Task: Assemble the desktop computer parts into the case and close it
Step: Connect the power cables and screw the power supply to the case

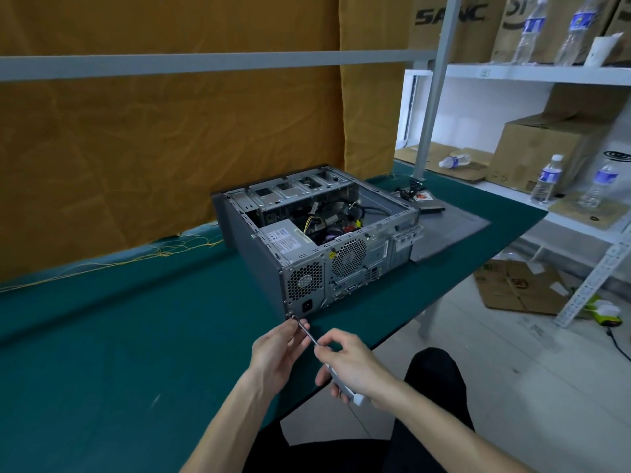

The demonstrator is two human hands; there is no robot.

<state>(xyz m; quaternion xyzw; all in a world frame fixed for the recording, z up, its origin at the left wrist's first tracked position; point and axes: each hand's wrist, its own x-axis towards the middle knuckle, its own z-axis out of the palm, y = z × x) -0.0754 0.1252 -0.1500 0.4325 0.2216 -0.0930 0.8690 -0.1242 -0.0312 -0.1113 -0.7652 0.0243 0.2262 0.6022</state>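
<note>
Both forearms extended, left grip (278,349) pinching near the tip, right grip (348,365) seemingly curled round something.

Large dark letters reading "SANC" stand on the brown cardboard box (450,18) on the top shelf of the white metal shelving unit (532,75). On the next brown box (512,25) to its right only a partial "S" shows. Below the shelving, the flattened brown carton on the floor (519,285) bears a dark "SF" logo. The white label on the silver power supply (290,240) is too small to read.
</note>
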